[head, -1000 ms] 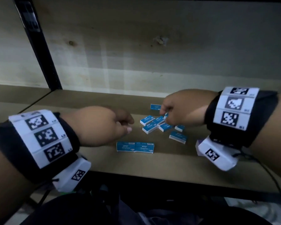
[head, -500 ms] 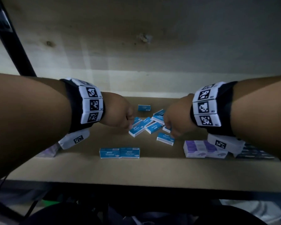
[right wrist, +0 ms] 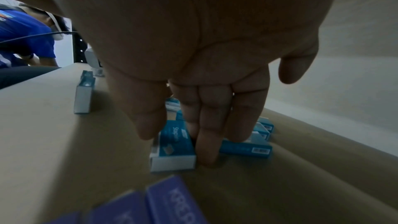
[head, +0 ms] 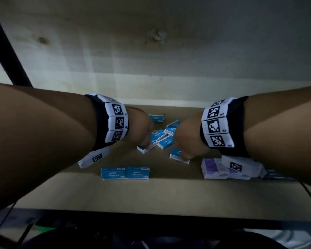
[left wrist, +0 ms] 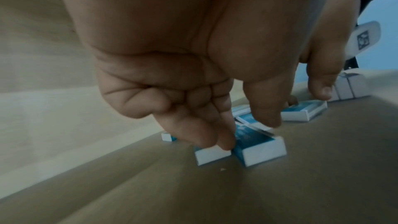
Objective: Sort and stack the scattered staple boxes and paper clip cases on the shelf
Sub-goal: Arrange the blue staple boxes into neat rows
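Small blue staple boxes lie in a loose pile mid-shelf, one apart at the back. My left hand reaches down on the pile's left; its fingers and thumb straddle a blue staple box and pinch it. My right hand reaches down on the pile's front right. Its thumb and fingers pinch the sides of another staple box that rests on the shelf. Two staple boxes sit side by side near the front edge.
Purple boxes stand in a row at the front right, partly behind my right wrist camera, with dark cases beyond them. A black upright post rises at the far left. The back wall is close behind the pile. A person in blue is off to the side.
Both arms have stretched further into the shelf and both hands have come down onto the pile. The left hand now holds a box at the left, the right hand one at the front.
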